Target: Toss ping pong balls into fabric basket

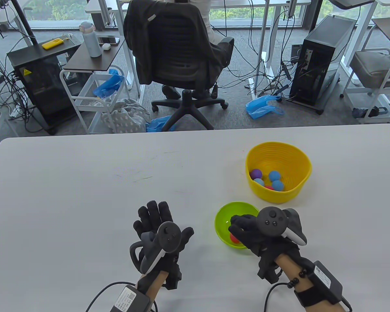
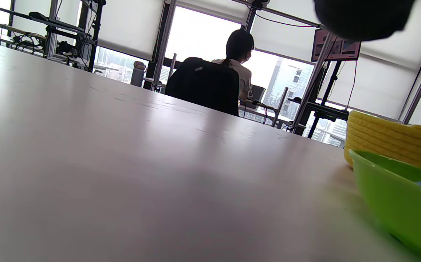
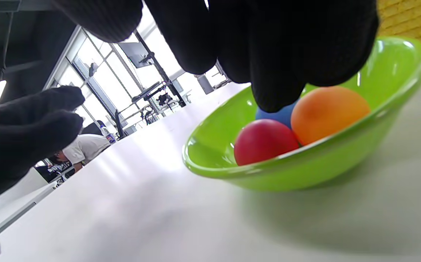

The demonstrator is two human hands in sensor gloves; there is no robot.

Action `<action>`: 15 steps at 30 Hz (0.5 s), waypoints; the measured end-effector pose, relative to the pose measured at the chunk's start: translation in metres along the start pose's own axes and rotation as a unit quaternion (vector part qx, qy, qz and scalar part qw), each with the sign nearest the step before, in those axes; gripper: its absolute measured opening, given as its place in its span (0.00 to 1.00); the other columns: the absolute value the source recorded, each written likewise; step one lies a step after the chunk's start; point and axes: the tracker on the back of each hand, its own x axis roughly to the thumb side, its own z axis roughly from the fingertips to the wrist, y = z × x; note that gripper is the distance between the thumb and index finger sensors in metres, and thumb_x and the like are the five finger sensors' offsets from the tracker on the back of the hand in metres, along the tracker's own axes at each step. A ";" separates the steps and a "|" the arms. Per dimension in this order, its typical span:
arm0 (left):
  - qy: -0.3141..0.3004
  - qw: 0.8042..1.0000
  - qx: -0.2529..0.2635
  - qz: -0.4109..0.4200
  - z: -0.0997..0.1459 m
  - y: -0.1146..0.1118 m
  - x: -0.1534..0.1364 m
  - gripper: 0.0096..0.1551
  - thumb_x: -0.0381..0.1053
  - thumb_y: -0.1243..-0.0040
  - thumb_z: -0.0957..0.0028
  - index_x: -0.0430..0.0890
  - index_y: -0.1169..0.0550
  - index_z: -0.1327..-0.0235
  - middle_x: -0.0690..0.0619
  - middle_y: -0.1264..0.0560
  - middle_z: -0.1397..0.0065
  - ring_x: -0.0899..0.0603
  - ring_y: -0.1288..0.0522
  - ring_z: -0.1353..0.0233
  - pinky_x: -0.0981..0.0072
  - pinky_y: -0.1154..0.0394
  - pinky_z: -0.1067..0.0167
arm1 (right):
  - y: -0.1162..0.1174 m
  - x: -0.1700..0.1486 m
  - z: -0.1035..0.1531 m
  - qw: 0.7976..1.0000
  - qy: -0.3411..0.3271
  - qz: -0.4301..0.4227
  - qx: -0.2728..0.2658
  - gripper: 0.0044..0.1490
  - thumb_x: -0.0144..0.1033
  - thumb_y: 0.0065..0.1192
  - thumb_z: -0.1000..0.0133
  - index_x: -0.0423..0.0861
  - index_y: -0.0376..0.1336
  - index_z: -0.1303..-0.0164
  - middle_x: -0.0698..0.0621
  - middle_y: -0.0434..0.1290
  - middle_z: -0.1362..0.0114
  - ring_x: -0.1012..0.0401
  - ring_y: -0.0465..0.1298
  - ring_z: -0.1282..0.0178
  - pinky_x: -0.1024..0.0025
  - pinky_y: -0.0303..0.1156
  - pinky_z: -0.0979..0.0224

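Note:
The yellow fabric basket (image 1: 281, 155) stands at the table's right and holds several balls: purple (image 1: 256, 174), blue (image 1: 274, 175) and red among them. A green bowl (image 1: 222, 218) sits in front of it. The right wrist view shows a red ball (image 3: 265, 142), an orange ball (image 3: 329, 112) and a blue ball (image 3: 279, 115) in the bowl (image 3: 305, 171). My right hand (image 1: 240, 227) reaches down into the bowl, fingers (image 3: 276, 83) open just over the blue ball, holding nothing. My left hand (image 1: 156, 216) rests flat and empty on the table, left of the bowl.
The white table (image 1: 84, 182) stretches wide to the left and far side. Beyond its far edge are an office chair (image 1: 178, 58), a cart and computer towers on the floor. The left wrist view shows the bowl (image 2: 396, 207) and basket (image 2: 385, 140) at its right.

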 end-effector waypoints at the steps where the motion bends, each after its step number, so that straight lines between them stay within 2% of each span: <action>1: 0.000 1.000 0.000 0.000 0.000 0.000 0.000 0.64 0.69 0.41 0.52 0.39 0.56 0.17 0.35 0.65 0.13 0.23 0.66 0.17 0.21 0.63 0.26 | 0.001 0.000 -0.001 1.000 0.001 0.003 0.003 0.38 0.52 0.55 0.37 0.38 0.65 0.26 0.31 0.71 0.26 0.39 0.81 0.43 0.45 0.78 0.43; 15: -0.003 1.000 0.013 -0.016 0.000 0.002 0.003 0.64 0.70 0.42 0.52 0.39 0.56 0.17 0.34 0.65 0.13 0.23 0.65 0.17 0.21 0.62 0.26 | 0.024 0.003 -0.024 0.993 0.044 0.085 0.070 0.37 0.53 0.55 0.37 0.42 0.66 0.25 0.33 0.69 0.23 0.37 0.78 0.40 0.44 0.76 0.40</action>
